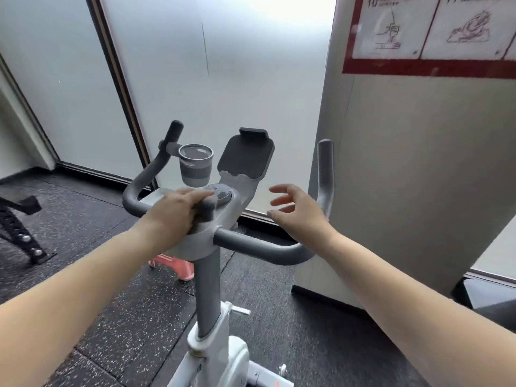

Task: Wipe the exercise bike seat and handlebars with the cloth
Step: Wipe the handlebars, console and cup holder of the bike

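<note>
The exercise bike's grey handlebars (259,248) curve out to both sides of a light grey centre console (223,219). My left hand (178,208) presses down on that console, fingers closed over a small grey cloth (208,209) just in front of the round dial (222,192). My right hand (298,208) hovers with fingers spread above the right bar, holding nothing and touching nothing. The right upright grip (325,169) rises just beyond it. The bike's seat is out of view.
A grey cup holder (195,166) and a dark tablet holder (245,156) stand behind the console. A beige pillar (405,177) stands close on the right and frosted glass ahead. On the speckled black floor are a pink object (178,266) and black equipment (19,227) at left.
</note>
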